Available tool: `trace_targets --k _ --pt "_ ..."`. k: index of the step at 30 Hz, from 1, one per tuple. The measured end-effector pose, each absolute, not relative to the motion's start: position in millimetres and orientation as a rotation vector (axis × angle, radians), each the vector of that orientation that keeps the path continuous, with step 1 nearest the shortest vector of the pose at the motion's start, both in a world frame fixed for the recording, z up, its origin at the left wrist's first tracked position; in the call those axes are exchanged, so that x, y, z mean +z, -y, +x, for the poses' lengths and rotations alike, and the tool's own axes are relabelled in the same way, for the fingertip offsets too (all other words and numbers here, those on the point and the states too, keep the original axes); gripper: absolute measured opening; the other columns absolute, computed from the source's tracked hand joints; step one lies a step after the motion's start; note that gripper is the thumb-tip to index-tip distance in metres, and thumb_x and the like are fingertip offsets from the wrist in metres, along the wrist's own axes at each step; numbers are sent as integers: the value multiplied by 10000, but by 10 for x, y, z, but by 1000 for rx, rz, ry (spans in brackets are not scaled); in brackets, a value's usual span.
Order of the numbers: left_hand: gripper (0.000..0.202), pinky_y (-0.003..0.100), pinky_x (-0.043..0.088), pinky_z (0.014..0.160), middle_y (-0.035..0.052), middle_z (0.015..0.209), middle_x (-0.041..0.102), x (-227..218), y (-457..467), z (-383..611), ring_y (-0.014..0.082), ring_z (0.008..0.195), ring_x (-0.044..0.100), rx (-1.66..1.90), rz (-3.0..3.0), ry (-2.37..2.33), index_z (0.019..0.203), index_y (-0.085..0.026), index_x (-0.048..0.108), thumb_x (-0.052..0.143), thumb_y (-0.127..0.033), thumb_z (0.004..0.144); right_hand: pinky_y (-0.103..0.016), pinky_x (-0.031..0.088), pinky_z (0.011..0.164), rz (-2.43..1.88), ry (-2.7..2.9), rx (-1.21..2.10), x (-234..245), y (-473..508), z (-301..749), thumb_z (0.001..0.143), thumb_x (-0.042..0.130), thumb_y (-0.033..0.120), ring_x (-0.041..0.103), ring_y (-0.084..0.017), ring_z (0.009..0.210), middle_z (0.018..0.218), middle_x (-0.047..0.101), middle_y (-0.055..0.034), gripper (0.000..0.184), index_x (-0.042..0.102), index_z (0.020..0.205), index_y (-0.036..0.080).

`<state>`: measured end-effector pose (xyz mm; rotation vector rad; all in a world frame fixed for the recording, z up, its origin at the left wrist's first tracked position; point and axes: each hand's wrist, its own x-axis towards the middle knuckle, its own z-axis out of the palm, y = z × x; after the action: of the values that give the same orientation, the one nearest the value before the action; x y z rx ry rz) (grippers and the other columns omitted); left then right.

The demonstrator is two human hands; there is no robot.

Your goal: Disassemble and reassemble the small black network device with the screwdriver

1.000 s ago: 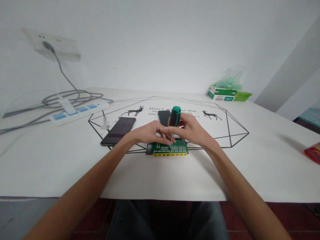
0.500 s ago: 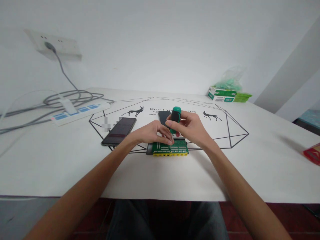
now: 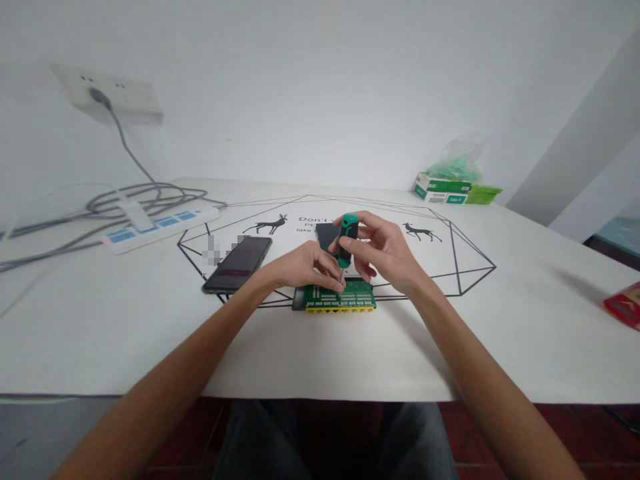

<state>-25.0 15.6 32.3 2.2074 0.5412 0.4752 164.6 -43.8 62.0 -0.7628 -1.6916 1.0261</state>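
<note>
My right hand (image 3: 383, 250) grips the green-and-black handle of a screwdriver (image 3: 346, 241) between thumb and fingers. The tool stands nearly upright, its shaft pointing down at a green circuit board (image 3: 357, 291) with a yellow strip along its near edge. Low on the shaft, the fingertips of my left hand (image 3: 313, 265) are pinched together just over the board. Those fingers hide the screwdriver's tip, and I cannot see whether a screw is there. The board lies flat on the white table, with a dark piece showing at its left end.
A phone (image 3: 240, 265) lies left of my left hand. Behind the screwdriver is a dark flat object (image 3: 326, 235), partly covered. A power strip (image 3: 165, 225) with grey cables is at the left. Green-and-white boxes (image 3: 443, 189) stand at the back right, and a red packet (image 3: 625, 307) at the right edge.
The screwdriver handle has shifted slightly left, and my right hand's fingers have changed their hold around it. My left hand and the board have stayed nearly in place.
</note>
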Motion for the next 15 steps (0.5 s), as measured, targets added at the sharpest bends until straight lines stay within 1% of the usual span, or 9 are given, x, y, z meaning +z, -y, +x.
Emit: trace_targets --k 4,7,10,12,14,15 --pt "157 242 526 749 60 828 773 319 -153 -244 157 776 698 461 2181 -544 825 -174 798 770 -313 759 -211 315 336 -799 1632 928 605 403 1635 723 781 383 460 -24 377 795 658 9 304 650 918 189" --pt "162 251 523 750 56 820 769 310 -146 -237 153 763 690 444 2165 -553 815 -174 792 769 -324 759 -217 338 346 -790 1624 927 597 379 1661 702 802 351 480 -34 382 773 665 9 308 663 924 188" --pt "165 270 522 770 53 846 769 305 -144 -230 162 800 691 415 2132 -553 856 -181 787 759 -317 766 -230 365 346 -762 1621 1002 612 395 1683 707 800 361 508 -54 374 795 691 -6 352 645 974 192" --pt "193 290 517 793 59 891 766 314 -144 -230 171 841 687 386 2131 -541 901 -184 778 750 -325 772 -234 366 346 -743 1618 1055 623 415 1684 729 779 384 522 -64 372 811 703 -15 346 630 975 192" --pt "253 307 505 803 65 938 753 334 -136 -238 181 863 670 384 2195 -562 932 -180 764 757 -364 758 -231 355 352 -721 1623 1074 626 425 1681 756 750 401 538 -68 387 812 702 -15 314 625 954 192" --pt "313 314 497 809 68 969 741 346 -128 -244 191 882 658 399 2255 -603 952 -176 752 776 -394 729 -228 352 359 -712 1629 1067 625 423 1681 767 738 402 544 -68 400 815 699 -13 299 626 947 192"
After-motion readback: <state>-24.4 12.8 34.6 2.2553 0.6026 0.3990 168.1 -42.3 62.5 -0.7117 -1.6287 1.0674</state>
